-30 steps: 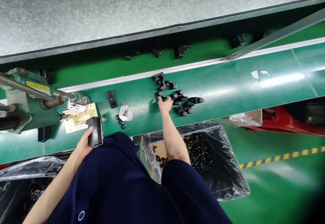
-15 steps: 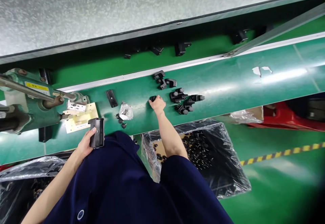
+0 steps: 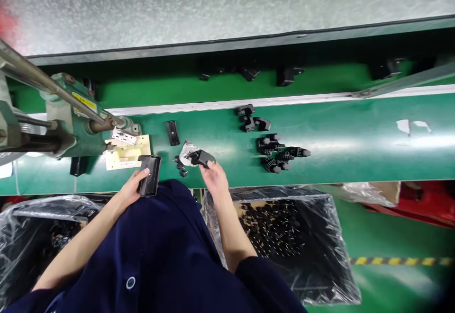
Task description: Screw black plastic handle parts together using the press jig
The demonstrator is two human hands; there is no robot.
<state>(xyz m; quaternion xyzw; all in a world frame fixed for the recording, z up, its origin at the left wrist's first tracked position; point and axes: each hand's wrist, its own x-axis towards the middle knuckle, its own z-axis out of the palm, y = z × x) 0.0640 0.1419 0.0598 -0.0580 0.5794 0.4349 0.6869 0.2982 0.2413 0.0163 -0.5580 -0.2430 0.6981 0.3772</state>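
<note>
on the press (image 3: 83, 142), an unreadable yellow label (image 3: 85, 100); left grip (image 3: 132, 188) holds a black housing (image 3: 152, 176), right grip (image 3: 215, 178) a smaller black part (image 3: 203, 157).

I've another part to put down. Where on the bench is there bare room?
The wide stretch of bench between the knobbed parts and the two white marks is bare. A smaller free patch lies between the right hand and the knobbed parts. Crowded: the left, where press, cream fixture and left hand sit close together, and around the bag.

The held parts (image 3: 153, 180) are black, the tabletop (image 3: 341, 147) green, the floor tape (image 3: 394, 261) yellow-and-black striped.
</note>
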